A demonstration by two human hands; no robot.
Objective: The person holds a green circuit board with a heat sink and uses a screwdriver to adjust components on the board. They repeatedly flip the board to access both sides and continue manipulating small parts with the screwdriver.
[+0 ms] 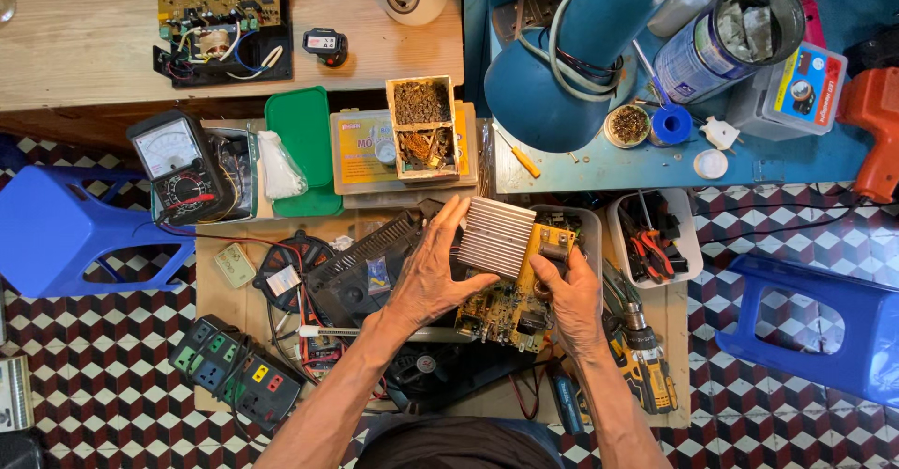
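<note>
Hands (pixel 496 286) around circuit board (pixel 510 291)

Work surface is a brown cardboard sheet (pixel 217 293) on the tiled floor, almost wholly occupied. Far edge blocked by a green plastic lid (pixel 302 141) and an analogue multimeter (pixel 178 162). Left edge obstructed by a black power strip with coloured sockets (pixel 236 373). Right edge closed off by a white tray of red-handled pliers (pixel 653 238) and a yellow cordless drill (pixel 648 368). Bare cardboard shows only at the left edge, near corner.
</note>
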